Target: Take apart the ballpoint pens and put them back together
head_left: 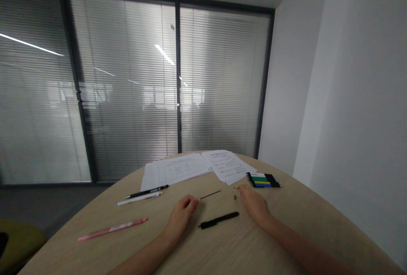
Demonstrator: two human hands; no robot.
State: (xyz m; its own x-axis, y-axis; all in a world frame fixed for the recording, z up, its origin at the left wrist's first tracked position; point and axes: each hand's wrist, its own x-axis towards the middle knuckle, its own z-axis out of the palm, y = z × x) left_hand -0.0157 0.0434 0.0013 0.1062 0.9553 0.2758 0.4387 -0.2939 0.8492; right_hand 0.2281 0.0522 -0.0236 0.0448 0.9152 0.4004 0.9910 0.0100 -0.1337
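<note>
My left hand (182, 215) is closed in a pinch on the end of a thin dark pen refill (210, 195), which points away to the right. Across a short gap, the fingers of my right hand (253, 203) are pinched together. A tiny thin piece sticks out at their tips, too small to name. Just below those fingertips lies a small dark bit (235, 197) that I cannot make out. Between my forearms a black pen (219, 220) rests on the wooden table (203, 253), apart from both hands.
Beyond my right hand lies a row of pens (264, 180) in several colours. Two printed sheets, a left one (174, 171) and a right one (225, 166), cover the far edge. On the left are a black pen (148, 192), a white pen (140, 199) and a pink pen (112, 229).
</note>
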